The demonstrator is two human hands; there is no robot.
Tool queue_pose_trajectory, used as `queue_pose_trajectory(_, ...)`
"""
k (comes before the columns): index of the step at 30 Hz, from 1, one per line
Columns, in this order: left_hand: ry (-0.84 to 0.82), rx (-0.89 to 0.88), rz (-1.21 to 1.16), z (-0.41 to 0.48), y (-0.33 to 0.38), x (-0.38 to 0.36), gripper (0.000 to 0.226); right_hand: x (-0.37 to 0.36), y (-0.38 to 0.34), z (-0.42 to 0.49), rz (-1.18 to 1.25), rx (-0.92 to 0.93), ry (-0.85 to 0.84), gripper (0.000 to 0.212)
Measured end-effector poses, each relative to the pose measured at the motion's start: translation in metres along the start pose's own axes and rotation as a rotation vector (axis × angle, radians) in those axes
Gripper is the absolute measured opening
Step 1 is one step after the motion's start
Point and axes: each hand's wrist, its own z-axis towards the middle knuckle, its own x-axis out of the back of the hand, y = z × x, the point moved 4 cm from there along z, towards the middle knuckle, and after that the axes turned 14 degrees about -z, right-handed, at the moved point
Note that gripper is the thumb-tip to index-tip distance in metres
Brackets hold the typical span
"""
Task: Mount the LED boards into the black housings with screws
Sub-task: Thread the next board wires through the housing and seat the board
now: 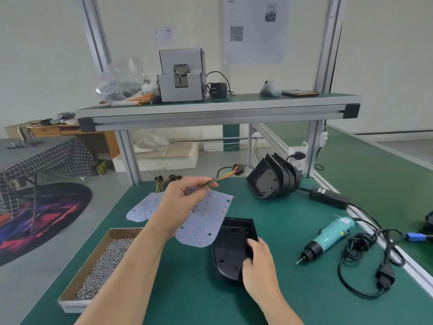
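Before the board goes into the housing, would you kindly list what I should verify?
1. Black housing open side up: ok.
2. Right hand grips housing edge: ok.
3. Left hand pinches LED board wires: ok.
4. Board lined up over housing: not ok, it hangs to the left.
5. Box of screws beside left arm: ok.
6. Screwdriver bit fitted: cannot tell.

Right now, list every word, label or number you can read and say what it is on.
Nothing reads clearly.
Wall poster: QR code, print blurred.
Small wall sheet: too small.
Electric screwdriver label: blurred.
Power adapter label: too small.
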Motion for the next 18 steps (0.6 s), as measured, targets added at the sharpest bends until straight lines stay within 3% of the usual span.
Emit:
queue_pose_trajectory(3, -0.152, -0.084, -0.063, -0.017, 0.030, -0.020, 0.029, 0.015, -0.004, 0.000, 0.111, -0.008, 0.190, 0.048)
queue_pose_trajectory(5, -0.222, -0.102, -0.167, -0.025, 0.044, -0.031, 0.026, 0.039, -0.015, 0.015, 0.219, 0.037, 0.307, 0.069)
queue_pose_trajectory(7, -0.278, -0.112, -0.263, -0.031, 0.053, -0.040, 0.019, 0.057, -0.027, 0.036, 0.449, 0.121, 0.249, 0.088)
queue_pose_trajectory(9, -0.333, -0.094, -0.409, -0.033, 0.060, -0.045, 0.005, 0.066, -0.033, 0.054, 0.569, 0.107, 0.125, 0.070)
queue_pose_trajectory(11, -0.358, -0.070, -0.583, -0.032, 0.067, -0.045, 0.012, 0.065, -0.033, 0.061, 0.473, 0.055, 0.054, 0.029)
queue_pose_trajectory(12, -0.351, -0.070, -0.663, -0.031, 0.069, -0.041, 0.013, 0.067, -0.033, 0.063, 0.364, 0.105, 0.089, 0.016)
queue_pose_trajectory(15, -0.232, -0.082, -0.972, -0.021, 0.075, -0.022, 0.008, 0.070, -0.029, 0.074, 0.120, 0.235, 0.186, 0.010)
queue_pose_trajectory(18, 0.089, 0.010, -1.165, -0.002, 0.055, 0.004, 0.018, 0.069, -0.014, 0.080, -0.050, 0.151, 0.180, 0.018)
